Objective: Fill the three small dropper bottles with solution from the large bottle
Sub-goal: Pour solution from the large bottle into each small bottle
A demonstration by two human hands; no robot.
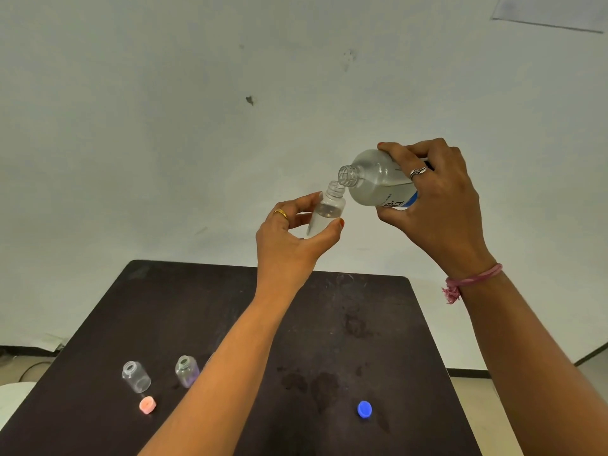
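Note:
My right hand grips the large clear bottle, tilted with its open neck pointing down-left. My left hand holds a small clear dropper bottle upright-tilted, with its mouth just under the large bottle's neck. Clear liquid shows inside the small bottle. Both are held high above the dark table. Two more small open bottles stand on the table at the left: one clear, one with a purplish tint.
A pink cap lies in front of the left bottle. A blue cap lies at the table's right front. Wet patches mark the table's middle. A pale wall rises behind the table.

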